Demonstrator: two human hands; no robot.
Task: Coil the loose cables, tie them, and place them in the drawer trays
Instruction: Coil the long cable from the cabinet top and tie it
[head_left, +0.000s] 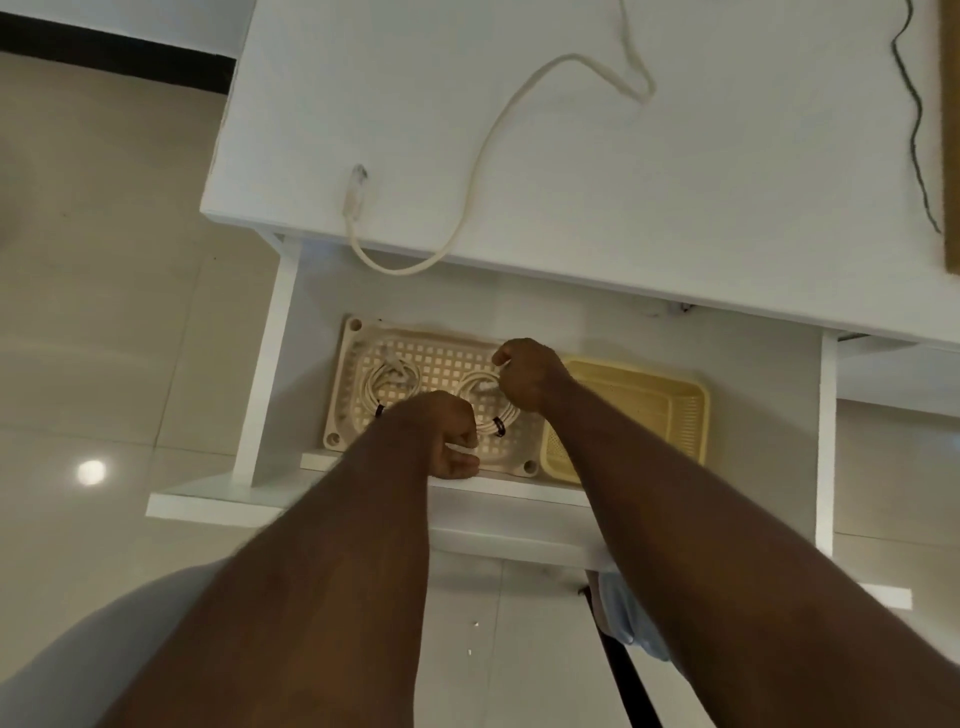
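Note:
The open white drawer (291, 322) holds a cream perforated tray (447, 358) and, to its right, a yellow basket tray (670, 400). In the cream tray lie two coiled white cables, each bound with a dark tie: one at the left (387, 376), one in the middle (491, 410). My left hand (441, 434) grips the near side of the middle coil. My right hand (527, 374) pinches its far side by the plug end. On the desk top above, a loose white cable (483, 150) snakes with its plug near the left edge.
A thin dark cable (917, 130) lies on the right of the white desk (675, 182), beside a brown mat (950, 135) at the frame's edge. Beige tiled floor spreads to the left. A pale blue cloth (631, 618) shows below the drawer front.

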